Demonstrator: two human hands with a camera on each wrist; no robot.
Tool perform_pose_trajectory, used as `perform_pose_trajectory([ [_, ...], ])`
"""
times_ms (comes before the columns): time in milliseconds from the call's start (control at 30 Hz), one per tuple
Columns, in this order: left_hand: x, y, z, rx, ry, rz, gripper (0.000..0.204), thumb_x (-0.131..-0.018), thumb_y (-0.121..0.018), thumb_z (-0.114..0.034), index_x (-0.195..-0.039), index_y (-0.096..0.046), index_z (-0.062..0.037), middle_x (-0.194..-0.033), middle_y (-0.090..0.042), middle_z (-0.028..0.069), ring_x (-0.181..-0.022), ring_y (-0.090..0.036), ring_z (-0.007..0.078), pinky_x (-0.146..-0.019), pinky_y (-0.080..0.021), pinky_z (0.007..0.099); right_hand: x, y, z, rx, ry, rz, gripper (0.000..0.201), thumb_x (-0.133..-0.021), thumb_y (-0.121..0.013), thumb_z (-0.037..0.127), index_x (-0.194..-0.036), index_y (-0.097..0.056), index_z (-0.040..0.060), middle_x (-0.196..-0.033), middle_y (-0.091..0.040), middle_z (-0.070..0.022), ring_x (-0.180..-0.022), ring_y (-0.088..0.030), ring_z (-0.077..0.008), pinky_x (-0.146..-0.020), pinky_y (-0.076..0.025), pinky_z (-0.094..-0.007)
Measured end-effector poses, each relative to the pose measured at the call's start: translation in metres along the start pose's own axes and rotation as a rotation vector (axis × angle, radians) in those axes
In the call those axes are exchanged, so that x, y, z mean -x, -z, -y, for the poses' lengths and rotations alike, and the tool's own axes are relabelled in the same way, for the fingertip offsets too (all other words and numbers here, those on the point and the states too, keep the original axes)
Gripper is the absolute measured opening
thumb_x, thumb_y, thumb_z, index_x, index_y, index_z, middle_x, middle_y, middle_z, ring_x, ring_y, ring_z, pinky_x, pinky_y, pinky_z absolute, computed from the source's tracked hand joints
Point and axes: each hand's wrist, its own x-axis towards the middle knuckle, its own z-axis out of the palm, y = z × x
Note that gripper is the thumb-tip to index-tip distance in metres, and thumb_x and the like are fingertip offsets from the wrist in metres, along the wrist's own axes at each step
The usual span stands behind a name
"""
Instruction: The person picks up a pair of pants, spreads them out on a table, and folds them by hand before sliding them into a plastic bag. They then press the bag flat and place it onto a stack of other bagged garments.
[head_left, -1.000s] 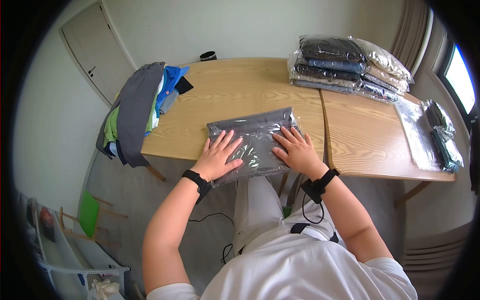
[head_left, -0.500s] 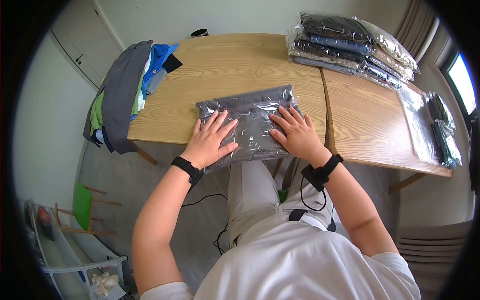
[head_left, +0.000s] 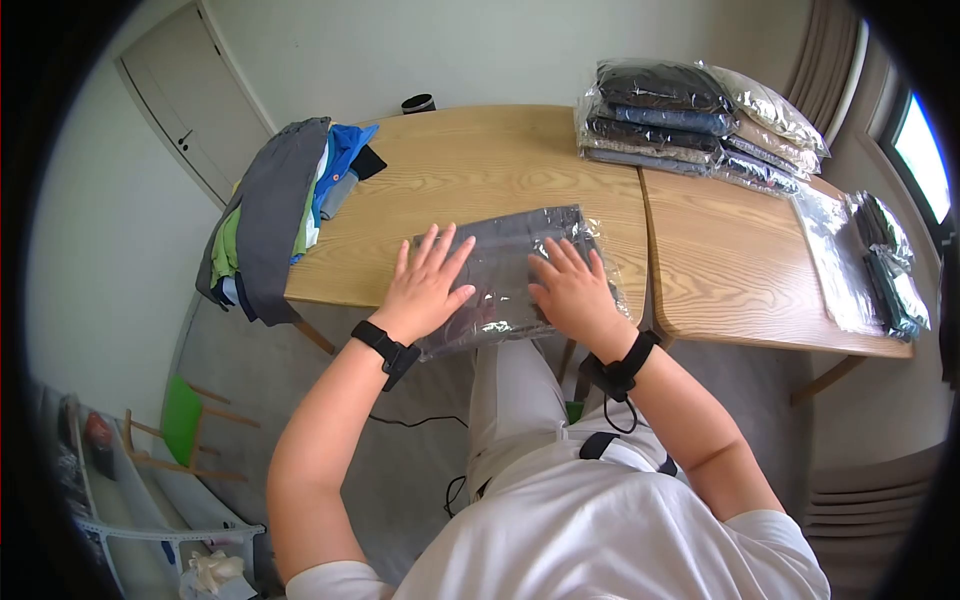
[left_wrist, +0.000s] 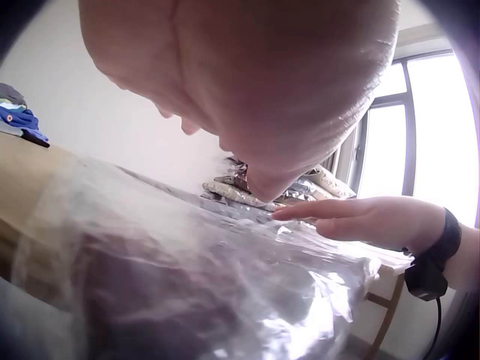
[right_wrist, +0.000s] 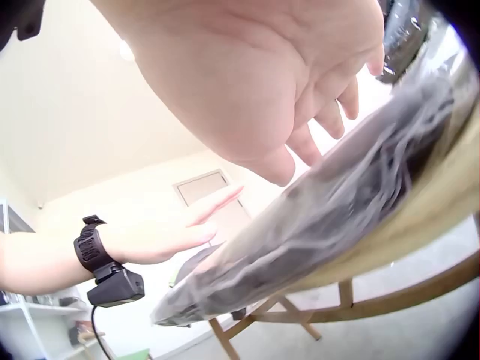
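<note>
A clear plastic bag (head_left: pixel 503 285) with a folded grey garment inside lies at the table's front edge, its near side overhanging. My left hand (head_left: pixel 425 292) is over the bag's left part, fingers spread and straight. Over its right part is my right hand (head_left: pixel 580 297), fingers also extended. In the right wrist view, the right palm is raised over the bag (right_wrist: pixel 322 214), fingertips close above its top. The left wrist view has the left palm above shiny, wrinkled plastic (left_wrist: pixel 187 277). Neither hand grips anything.
Loose clothes (head_left: pixel 262 215) drape over the table's left end. Stacks of bagged garments (head_left: pixel 655 125) stand at the back right. Flat clear bags (head_left: pixel 835 265) and small dark bundles (head_left: pixel 885 260) lie at the far right. A seam (head_left: pixel 647 230) divides the wooden tables (head_left: pixel 490 160).
My right hand has shifted left and inward across the bag and lifted from it. The left hand remains over the left part. The bag looks flatter, and the head view has tilted.
</note>
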Motion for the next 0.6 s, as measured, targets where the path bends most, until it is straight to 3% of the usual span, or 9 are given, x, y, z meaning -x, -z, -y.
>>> perform_pose_trajectory([
  [33,-0.001,0.0,-0.006,0.07,-0.021,0.036,0.062,-0.094,-0.047,-0.044,-0.147,-0.027,-0.0181,-0.154,-0.018,0.0133,-0.143,-0.014,0.0312,-0.112,-0.013,0.0557,0.002,-0.004,0.007,-0.149,0.021,0.051,0.05,-0.092,-0.048,0.043,-0.134,-0.048,0.0162,-0.146,-0.037,-0.012,-0.138,-0.029,-0.0274,-0.109,-0.021,-0.0563],
  [100,-0.008,-0.008,-0.018,0.163,-0.02,0.126,0.063,-0.094,-0.045,-0.046,-0.147,-0.026,-0.017,-0.154,-0.017,0.0145,-0.143,-0.014,0.0311,-0.112,-0.014,0.0543,-0.001,-0.015,0.011,-0.138,0.008,0.055,0.05,-0.093,-0.045,0.044,-0.135,-0.047,0.0164,-0.146,-0.037,-0.0136,-0.138,-0.029,-0.0281,-0.109,-0.021,-0.0563],
  [333,-0.039,-0.03,-0.017,0.054,-0.017,0.145,0.079,-0.086,-0.042,-0.068,-0.149,-0.022,-0.0251,-0.156,-0.012,0.0156,-0.144,-0.01,0.0319,-0.113,-0.01,0.0538,-0.018,-0.006,0.007,-0.048,-0.065,0.155,0.061,-0.091,-0.043,0.055,-0.143,-0.037,0.0244,-0.152,-0.025,-0.0133,-0.141,-0.02,-0.0335,-0.111,-0.017,-0.0568],
  [600,-0.035,-0.039,-0.019,0.015,0.004,0.169,0.075,-0.087,-0.04,-0.068,-0.149,-0.023,-0.0278,-0.156,-0.013,0.0133,-0.144,-0.013,0.0309,-0.113,-0.01,0.0556,-0.016,-0.011,0.004,-0.014,-0.014,0.149,0.063,-0.09,-0.038,0.059,-0.142,-0.039,0.0241,-0.151,-0.027,-0.0141,-0.141,-0.022,-0.0347,-0.109,-0.017,-0.0601],
])
